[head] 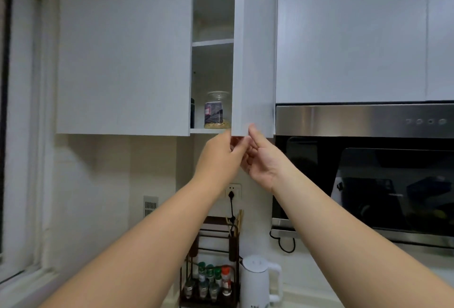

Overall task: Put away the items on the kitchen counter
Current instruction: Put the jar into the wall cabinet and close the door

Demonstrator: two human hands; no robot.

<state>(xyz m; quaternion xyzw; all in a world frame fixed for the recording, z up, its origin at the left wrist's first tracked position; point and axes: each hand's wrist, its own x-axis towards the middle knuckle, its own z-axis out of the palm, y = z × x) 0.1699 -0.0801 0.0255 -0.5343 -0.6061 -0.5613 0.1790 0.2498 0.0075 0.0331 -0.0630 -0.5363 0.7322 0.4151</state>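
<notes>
A white wall cabinet door (pixel 254 49) stands ajar above the counter. Both arms are raised to its bottom edge. My left hand (pixel 221 157) curls its fingers under the door's lower corner. My right hand (pixel 261 157) grips the same edge, thumb on the front face. Inside, on the bottom shelf (pixel 208 131), stands a glass jar (pixel 218 110) with a dark label and pale grains at its base. A dark container (pixel 192 113) peeks out at the shelf's left, mostly hidden.
A steel range hood (pixel 363 172) hangs at the right. Below, a spice rack (pixel 211 278) with several bottles and a white kettle (pixel 256 282) stand on the counter. A wall socket (pixel 232 191) has a plugged cord. A window (pixel 14 123) is at the left.
</notes>
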